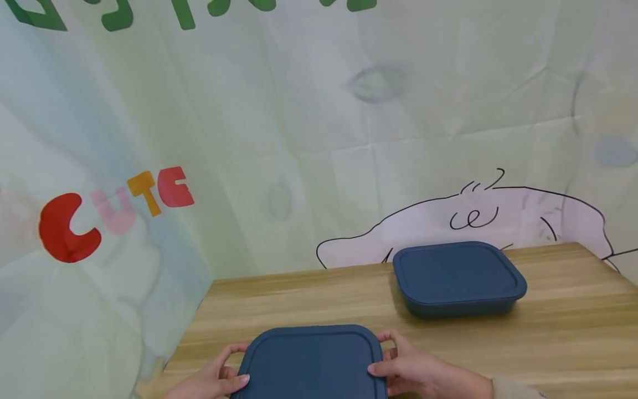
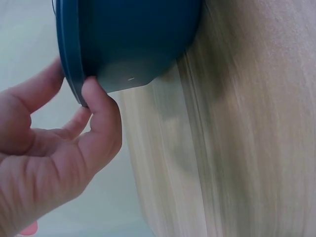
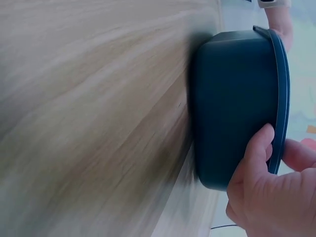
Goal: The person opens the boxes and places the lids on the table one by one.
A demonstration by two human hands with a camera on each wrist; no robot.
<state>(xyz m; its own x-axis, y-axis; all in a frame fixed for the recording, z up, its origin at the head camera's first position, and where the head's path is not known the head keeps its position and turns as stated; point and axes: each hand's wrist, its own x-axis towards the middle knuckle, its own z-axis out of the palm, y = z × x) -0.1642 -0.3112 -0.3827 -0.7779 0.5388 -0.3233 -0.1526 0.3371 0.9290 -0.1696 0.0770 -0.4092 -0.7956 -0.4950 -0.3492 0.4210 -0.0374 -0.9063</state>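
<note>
One dark blue box [image 1: 309,374] sits low in my head cam, nr centre, cut off by the frame edge. L hand [image 1: 214,379] pinches its left rim [image 1: 244,363], thumb on the lid [image 1: 319,352]; R hand [image 1: 416,368] grips the right side the same way. Pale sleeve [image 1: 513,389] on R arm. 2nd box [image 1: 458,274], same colour, also lidded, is farther back to the right on the wood-look desk [image 1: 299,299], apart from the 1st. Behind I've got a printed cloth [image 1: 279,138] w/ coloured letters [image 1: 70,227] & a line drawing [image 1: 408,221].

L wrist cam: L fingers [image 2: 101,98] bent, a fingertip under the rim, thumb on the lid side, gap only as wide as the edge they grip. Base is right by the desk; I can't tell if touching.

R wrist cam: R fingers [image 3: 254,153] bent too, pinching the edge nr a corner, some along the side wall, thumb over the lid. Past the box's far end, up top, I see the other arm [image 3: 280,22] w/ a pale band [image 3: 271,4].
</note>
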